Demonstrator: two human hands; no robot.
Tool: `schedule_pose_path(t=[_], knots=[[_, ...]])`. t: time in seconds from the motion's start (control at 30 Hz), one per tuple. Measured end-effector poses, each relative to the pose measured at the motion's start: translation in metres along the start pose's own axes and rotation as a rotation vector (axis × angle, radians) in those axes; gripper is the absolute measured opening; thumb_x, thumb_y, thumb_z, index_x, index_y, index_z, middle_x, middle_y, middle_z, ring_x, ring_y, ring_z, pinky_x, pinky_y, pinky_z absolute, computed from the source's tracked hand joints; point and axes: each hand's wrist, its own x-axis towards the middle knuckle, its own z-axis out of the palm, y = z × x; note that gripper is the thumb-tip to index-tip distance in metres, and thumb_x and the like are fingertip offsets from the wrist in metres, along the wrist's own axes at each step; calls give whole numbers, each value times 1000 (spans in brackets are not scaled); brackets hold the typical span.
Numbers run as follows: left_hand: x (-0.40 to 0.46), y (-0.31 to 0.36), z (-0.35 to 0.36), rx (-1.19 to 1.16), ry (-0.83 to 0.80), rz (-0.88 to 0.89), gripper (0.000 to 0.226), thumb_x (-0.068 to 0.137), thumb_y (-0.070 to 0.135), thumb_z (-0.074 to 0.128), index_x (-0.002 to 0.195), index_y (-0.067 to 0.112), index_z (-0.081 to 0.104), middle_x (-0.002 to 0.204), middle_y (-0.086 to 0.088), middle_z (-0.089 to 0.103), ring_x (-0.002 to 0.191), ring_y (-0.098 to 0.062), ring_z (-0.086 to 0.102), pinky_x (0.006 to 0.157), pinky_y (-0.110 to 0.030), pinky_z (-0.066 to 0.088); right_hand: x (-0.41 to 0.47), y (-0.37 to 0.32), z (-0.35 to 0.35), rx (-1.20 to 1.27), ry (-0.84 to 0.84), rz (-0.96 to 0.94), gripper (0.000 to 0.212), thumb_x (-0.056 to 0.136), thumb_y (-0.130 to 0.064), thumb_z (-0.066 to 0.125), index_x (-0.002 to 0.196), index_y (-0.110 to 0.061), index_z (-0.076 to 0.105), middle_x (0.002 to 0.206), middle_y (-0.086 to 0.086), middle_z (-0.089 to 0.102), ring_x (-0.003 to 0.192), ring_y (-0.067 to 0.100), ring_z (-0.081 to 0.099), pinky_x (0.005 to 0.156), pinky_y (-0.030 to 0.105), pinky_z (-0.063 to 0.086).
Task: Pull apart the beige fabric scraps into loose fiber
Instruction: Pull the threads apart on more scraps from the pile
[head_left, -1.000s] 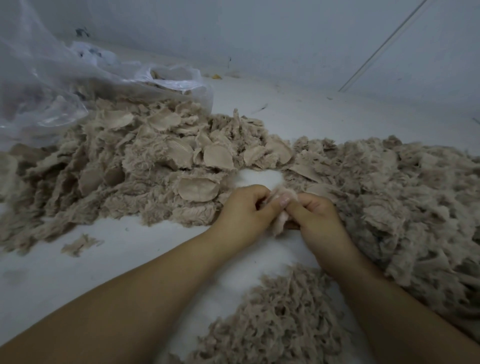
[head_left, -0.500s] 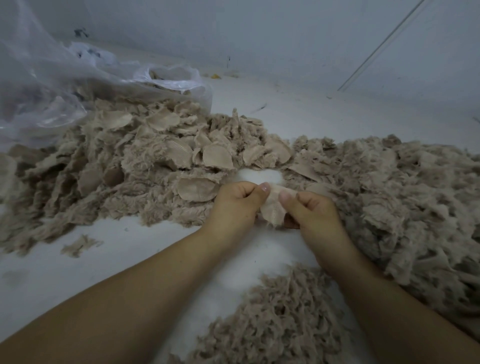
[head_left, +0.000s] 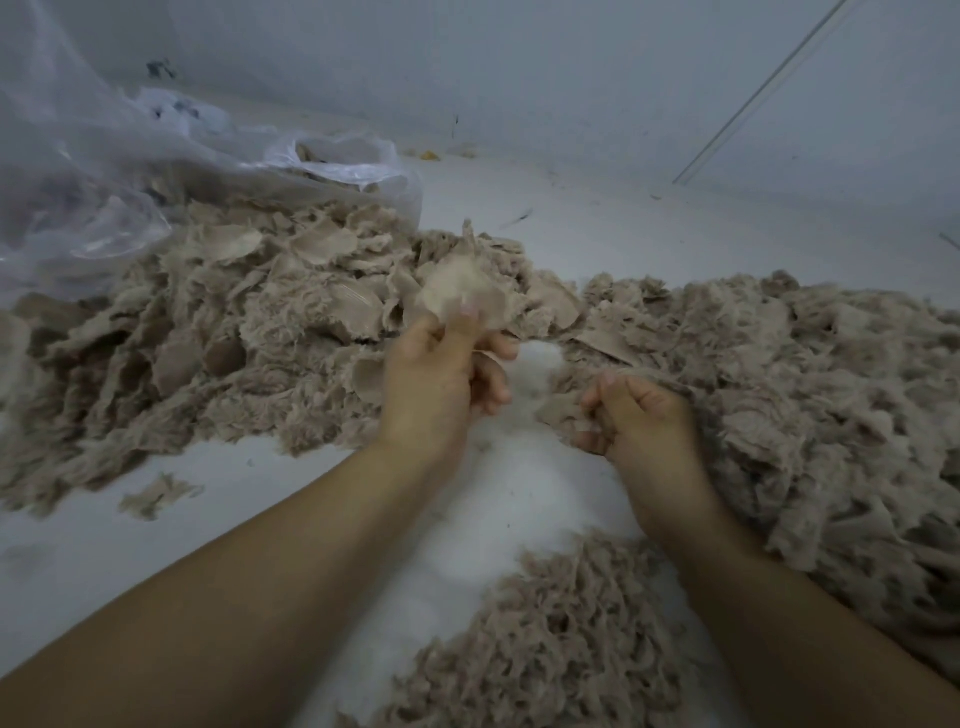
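Whereas half a second ago both hands pinched one beige scrap together just in front of the scrap heap (head_left: 249, 332), they have now drawn apart: the left hand (head_left: 441, 379) has risen against the heap's near edge, its grip pinching a thin beige piece (head_left: 462, 296) between thumb and fingers. The right hand (head_left: 636, 415) has dropped to the right of the heap, beside the loose fiber mound (head_left: 779, 395), its curled grip clenched on a torn-off tuft (head_left: 563, 413); a smaller fiber pile (head_left: 561, 639) lies on the white worktop (head_left: 291, 499) nearer the person, a clear plastic bag (head_left: 104, 176) behind the heap.
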Motion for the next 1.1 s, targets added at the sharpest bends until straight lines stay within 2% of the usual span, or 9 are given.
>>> schedule_pose_path(t=[0.07,0.13,0.2,0.3,0.4,0.53,0.67,0.83,1.1], knots=[[0,-10,5,106,-33,-69,33,94,19,62,119,2,49,91,-13,68,53,-22,60,45,-29,47,-2,0,3,-5,-11,-6,32,101,-16,52,75,-18,70,65,-5,65,57,6,58,52,20,50],[-2,-24,8,615,-136,15,39,92,7,61,129,7,50,105,-11,65,74,-26,65,58,-34,53,-4,-1,7,23,-7,-12,31,100,-11,51,77,-17,71,59,-1,59,48,4,50,45,17,45],[-3,-31,14,1110,-345,280,31,88,7,59,120,9,61,108,-10,63,94,-27,60,77,-33,48,-4,-3,8,60,5,-24,34,99,-8,51,71,-14,69,61,6,57,45,6,45,42,17,39],[-4,-32,22,1418,-511,349,17,88,15,56,101,12,66,99,-6,58,87,-28,58,67,-39,48,-3,-1,5,91,19,-20,37,100,-8,51,67,-14,67,58,7,55,46,9,45,44,18,39],[-6,-33,20,1363,-484,381,18,86,2,56,92,5,72,94,-11,61,87,-30,58,73,-44,47,0,3,4,48,46,6,30,100,-10,51,78,-14,71,65,1,68,53,8,61,51,19,50],[-9,-22,10,1180,-283,443,13,86,-1,63,89,2,74,88,-12,68,85,-23,60,73,-24,41,8,9,3,-62,60,46,21,100,-14,53,102,-11,74,102,6,72,78,12,72,62,21,56],[-16,-14,1,1102,-213,525,9,85,-1,67,81,6,72,74,4,61,68,-3,52,66,-15,39,11,11,2,-117,50,62,27,100,-17,54,120,-5,69,113,7,72,102,19,69,89,40,58],[-15,-9,0,919,-71,476,14,90,4,64,78,12,62,66,11,53,61,-8,53,55,-11,37,7,8,3,-90,41,26,18,99,-13,55,100,-13,73,55,-19,62,55,-5,59,68,21,57],[-20,-15,9,1007,-159,622,8,85,5,69,78,7,66,70,1,58,63,-13,51,58,-29,44,-5,-1,5,-190,-137,-162,46,83,-52,65,53,-19,54,52,2,40,46,9,34,42,18,30]])
